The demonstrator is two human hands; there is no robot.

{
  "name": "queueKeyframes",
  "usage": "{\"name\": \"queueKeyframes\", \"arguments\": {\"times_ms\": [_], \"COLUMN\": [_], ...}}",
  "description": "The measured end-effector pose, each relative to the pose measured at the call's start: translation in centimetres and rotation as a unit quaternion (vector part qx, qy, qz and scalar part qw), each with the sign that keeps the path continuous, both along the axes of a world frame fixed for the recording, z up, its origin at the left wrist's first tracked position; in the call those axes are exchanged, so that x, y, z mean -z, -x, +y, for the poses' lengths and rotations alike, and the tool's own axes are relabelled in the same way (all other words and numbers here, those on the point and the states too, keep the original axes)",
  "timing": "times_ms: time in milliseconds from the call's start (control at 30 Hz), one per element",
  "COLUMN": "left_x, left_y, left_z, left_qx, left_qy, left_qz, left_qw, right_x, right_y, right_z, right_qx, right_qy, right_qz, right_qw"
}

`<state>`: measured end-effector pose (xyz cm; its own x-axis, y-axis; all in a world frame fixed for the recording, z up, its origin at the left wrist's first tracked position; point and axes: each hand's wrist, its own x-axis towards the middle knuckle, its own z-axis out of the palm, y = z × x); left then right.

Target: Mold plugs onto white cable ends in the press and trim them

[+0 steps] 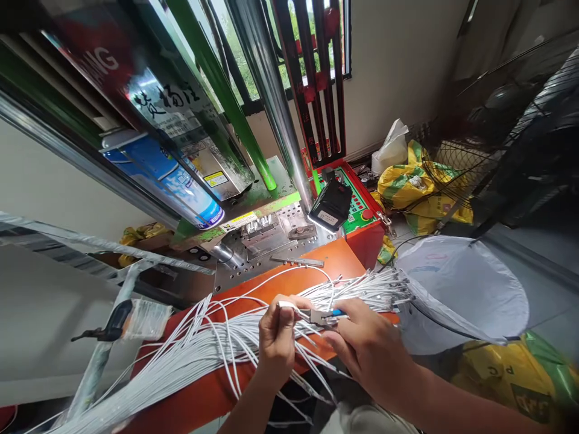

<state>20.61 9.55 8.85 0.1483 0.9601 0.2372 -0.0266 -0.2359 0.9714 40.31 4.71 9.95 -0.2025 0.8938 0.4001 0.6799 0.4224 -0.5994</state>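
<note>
Gripping blue-handled pliers (319, 317), the right hand (368, 340) is curled nearly closed.

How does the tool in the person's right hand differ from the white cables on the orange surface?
The tool is one short piece with a metal head and some blue; the white cables are many, long and thin. The tool is gripped in the right hand; most of the white cables lie bunched across the orange surface.

Pliers handles (337, 313) mostly hidden by the right fingers (353, 309), white cables (181, 357) cut off lower left
</note>
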Motion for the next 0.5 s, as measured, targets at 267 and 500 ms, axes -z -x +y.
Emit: {"name": "queueKeyframes", "arguments": {"times_ms": [267, 500], "left_x": [-0.1, 1.0], "left_y": [-1.5, -2.4], "left_z": [-0.4, -0.7], "left_qx": [-0.004, -0.089], "left_qy": [0.000, 0.058], "left_qz": [-0.044, -0.069], "left_qw": [0.999, 0.992], "right_x": [0.0, 0.3], "right_y": [0.4, 0.7], "right_z": [0.4, 0.9], "right_qx": [0.053, 0.063], "right_qy": [-0.110, -0.108], "right_qz": [-0.061, -0.073], "right_qw": [0.991, 0.990]}}
